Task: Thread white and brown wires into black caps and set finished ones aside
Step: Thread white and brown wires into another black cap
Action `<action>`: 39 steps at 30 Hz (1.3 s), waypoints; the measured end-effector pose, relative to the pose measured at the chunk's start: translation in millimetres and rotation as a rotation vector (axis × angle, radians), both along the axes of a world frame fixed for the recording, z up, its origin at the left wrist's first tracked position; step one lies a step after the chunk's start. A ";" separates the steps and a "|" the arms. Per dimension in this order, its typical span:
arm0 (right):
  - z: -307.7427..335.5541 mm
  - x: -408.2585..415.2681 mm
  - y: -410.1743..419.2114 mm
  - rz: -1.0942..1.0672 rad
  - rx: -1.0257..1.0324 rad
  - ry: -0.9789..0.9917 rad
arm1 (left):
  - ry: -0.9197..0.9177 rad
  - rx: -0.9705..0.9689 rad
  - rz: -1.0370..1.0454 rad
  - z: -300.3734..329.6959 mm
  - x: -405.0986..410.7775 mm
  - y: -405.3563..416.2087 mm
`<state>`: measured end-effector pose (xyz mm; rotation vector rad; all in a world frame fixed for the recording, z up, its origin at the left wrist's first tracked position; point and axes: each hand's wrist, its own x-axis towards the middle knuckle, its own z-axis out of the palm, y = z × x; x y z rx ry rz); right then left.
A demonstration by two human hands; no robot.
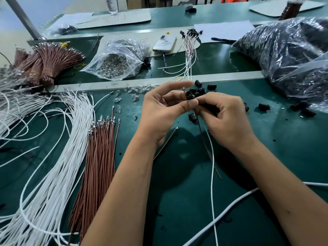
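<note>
The left hand [160, 107] pinches a black cap [189, 95] between thumb and fingers above the green table [177, 183]. The right hand [225, 119], touching it, curls around more caps and grips a white wire [213, 167] and a brown wire [206, 148] hanging below. Loose caps [199, 89] lie just beyond; bundled white wires [58, 153] and brown wires [99, 157] lie left.

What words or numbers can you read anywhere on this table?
No text here can be read for sure.
Red handwritten marks on the far grey cardboard sheet: too blurred to read.
A red scribble on the cardboard beside the white phone: too small and partly hidden.
A thin line drawing on the phone's back: not words.
The clear plastic bag of small glass bulbs and the big bag of black caps: no label visible.
</note>
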<state>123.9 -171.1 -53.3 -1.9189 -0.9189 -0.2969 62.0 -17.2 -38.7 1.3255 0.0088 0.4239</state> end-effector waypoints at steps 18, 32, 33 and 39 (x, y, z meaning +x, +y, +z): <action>7.4 -2.5 1.2 -0.013 -0.005 -0.272 | -0.105 0.073 -0.014 3.8 -2.6 0.1; 8.4 -4.9 2.1 -0.008 -0.052 -0.360 | -0.161 -0.008 -0.038 2.4 -4.8 -4.1; 8.3 -4.6 1.8 -0.006 -0.058 -0.358 | -0.159 -0.004 -0.036 2.3 -4.8 -4.4; 6.7 -3.9 1.8 0.014 -0.091 -0.327 | -0.144 0.015 -0.016 1.8 -5.1 -5.1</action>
